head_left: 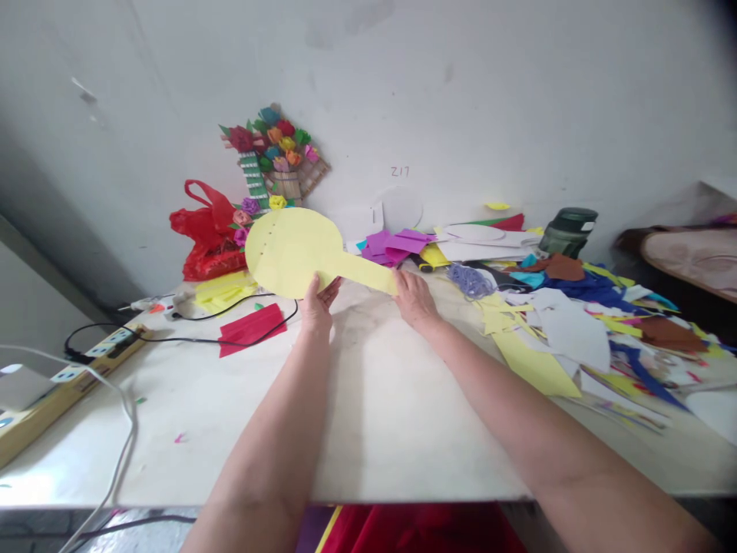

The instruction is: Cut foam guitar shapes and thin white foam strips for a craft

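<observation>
A pale yellow paper cutout point(296, 250), a round disc with a long strip like a handle, is held up above the table, tilted toward me. My left hand point(318, 306) grips the disc's lower edge, thumb in front and fingers behind the paper. The strip's far end is pinched in my right hand point(413, 299). Small dark dots mark the disc's left part. Beyond it, purple paper pieces point(397, 246) lie near the wall, and a red crepe paper piece point(253, 329) lies left of my left hand.
At left are a power strip point(86, 376) with cables, a red plastic bag point(210, 238) and a soldering-iron-like or glue tool point(155, 304). A paper-flower decoration point(276, 153) leans on the wall. Paper scraps point(570, 322) and a dark green bottle point(569, 232) crowd the right.
</observation>
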### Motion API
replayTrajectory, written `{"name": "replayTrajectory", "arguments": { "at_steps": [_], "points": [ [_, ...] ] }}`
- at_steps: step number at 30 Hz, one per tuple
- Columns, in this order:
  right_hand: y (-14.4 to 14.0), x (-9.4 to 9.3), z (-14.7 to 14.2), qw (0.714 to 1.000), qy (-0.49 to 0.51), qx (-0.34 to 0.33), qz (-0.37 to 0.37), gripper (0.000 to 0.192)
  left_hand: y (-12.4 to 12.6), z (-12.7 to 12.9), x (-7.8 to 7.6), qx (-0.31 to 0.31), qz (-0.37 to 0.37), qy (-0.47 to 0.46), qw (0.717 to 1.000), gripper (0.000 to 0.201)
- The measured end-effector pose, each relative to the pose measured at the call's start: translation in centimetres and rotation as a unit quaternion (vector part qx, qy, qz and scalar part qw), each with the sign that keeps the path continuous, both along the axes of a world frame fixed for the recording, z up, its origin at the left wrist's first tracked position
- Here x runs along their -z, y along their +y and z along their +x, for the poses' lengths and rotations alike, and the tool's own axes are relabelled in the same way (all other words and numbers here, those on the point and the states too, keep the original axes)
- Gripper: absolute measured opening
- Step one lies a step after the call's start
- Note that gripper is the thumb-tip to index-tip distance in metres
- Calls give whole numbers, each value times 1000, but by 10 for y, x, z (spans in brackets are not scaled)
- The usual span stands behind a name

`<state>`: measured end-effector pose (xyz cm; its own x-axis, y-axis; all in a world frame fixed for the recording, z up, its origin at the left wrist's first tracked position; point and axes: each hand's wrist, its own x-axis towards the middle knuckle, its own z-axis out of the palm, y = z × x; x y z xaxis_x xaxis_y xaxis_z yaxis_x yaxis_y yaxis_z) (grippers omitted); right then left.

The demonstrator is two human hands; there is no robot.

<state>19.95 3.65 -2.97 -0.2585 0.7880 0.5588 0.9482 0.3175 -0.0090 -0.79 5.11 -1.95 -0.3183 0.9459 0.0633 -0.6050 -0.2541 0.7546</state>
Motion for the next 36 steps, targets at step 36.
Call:
{"name": "replayTrajectory", "arguments": {
  "at_steps": [36],
  "points": [
    [5,-18,-4,729,646,-155,-165,23,-1,14,1,62,2,-28,998,22]
  ]
}}
